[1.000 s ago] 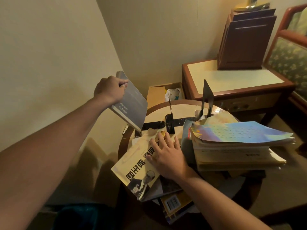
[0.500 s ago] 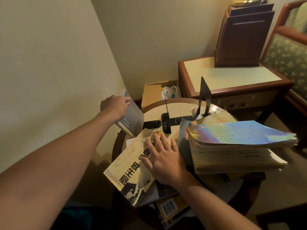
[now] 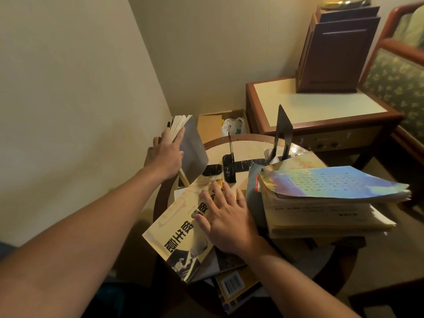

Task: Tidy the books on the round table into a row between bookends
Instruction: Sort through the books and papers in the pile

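My left hand (image 3: pixel 164 154) grips the grey book (image 3: pixel 193 148) near its top, thumb on the cover and fingers behind. The book stands on end and leans, pages fanned upward, at the left rim of the round table (image 3: pixel 249 149). The slot I judge it needs lies to that hand's right, between the thin bookend (image 3: pixel 230 161) and the taller bookend (image 3: pixel 283 131). My right hand (image 3: pixel 229 219), nearer me, lies flat and open on the yellow book (image 3: pixel 181 235).
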Motion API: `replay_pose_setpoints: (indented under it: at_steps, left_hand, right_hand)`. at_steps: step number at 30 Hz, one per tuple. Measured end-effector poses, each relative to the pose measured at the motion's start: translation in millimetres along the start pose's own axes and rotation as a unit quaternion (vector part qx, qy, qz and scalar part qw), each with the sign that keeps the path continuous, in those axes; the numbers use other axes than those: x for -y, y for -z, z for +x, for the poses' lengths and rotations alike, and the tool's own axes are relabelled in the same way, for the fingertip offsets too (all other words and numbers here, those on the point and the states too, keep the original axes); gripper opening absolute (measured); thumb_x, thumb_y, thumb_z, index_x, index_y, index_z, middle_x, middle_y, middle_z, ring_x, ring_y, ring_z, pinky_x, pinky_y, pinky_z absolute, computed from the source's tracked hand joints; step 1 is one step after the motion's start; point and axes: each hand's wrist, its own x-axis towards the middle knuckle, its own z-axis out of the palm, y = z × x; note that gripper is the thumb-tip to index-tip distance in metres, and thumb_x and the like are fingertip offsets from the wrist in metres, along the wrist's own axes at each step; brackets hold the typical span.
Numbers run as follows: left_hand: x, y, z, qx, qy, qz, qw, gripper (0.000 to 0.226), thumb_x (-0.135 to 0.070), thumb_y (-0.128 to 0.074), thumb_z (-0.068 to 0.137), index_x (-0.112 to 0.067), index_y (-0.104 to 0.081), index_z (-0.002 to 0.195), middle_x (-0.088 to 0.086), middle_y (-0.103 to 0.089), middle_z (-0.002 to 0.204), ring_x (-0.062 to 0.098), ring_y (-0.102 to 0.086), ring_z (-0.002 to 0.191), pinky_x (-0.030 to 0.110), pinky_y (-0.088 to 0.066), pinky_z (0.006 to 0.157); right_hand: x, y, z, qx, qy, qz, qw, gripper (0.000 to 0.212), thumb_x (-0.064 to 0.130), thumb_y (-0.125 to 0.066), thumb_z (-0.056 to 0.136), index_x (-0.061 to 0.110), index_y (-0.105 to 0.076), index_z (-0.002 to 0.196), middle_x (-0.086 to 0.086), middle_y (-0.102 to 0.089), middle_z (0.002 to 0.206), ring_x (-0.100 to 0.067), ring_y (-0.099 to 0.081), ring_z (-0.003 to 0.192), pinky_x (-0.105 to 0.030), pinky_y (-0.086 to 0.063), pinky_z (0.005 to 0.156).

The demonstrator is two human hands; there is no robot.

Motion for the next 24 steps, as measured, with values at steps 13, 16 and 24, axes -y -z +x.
replay_pose_setpoints:
  at_steps: [13,16,24]
  left_hand:
    - [-1.3,6.2,-17.6,0.030,-0.011,0.042,0.999,0.081,-0.055,-0.044,0.099,-0.022,-0.003,0.160,0.007,-0.003,0.168,0.037,-0.017,0.151,0.052,-0.025,0.118]
    - [3.1,11.5,-32.5,0.050,-0.008,0.041,0.998,0.083,-0.058,-0.041,0.098,-0.023,0.001,0.160,0.006,0.001,0.168,0.037,-0.011,0.152,0.053,-0.020,0.120]
    - [4.3,31.3,-91.0,0.061,-0.020,0.015,0.998,0.084,-0.060,-0.040,0.098,-0.022,0.003,0.160,0.006,0.003,0.168,0.037,-0.010,0.153,0.055,-0.017,0.121]
  right_hand:
    - [1.9,-3.9,-1.3,-0.022,-0.007,-0.009,1.000,0.071,0.070,-0.012,0.097,0.037,-0.010,0.159,0.003,0.008,0.168,-0.023,0.020,0.152,-0.050,0.017,0.120]
    - [6.8,-0.4,-6.1,-0.005,-0.022,-0.011,1.000,0.069,0.068,-0.011,0.098,0.036,-0.006,0.159,0.002,0.011,0.167,-0.025,0.022,0.151,-0.050,0.018,0.120]
    - [17.5,28.0,-32.7,0.103,-0.049,-0.009,0.993,0.073,0.060,-0.028,0.102,0.026,0.000,0.160,-0.009,0.016,0.167,-0.029,0.019,0.152,-0.044,0.010,0.123]
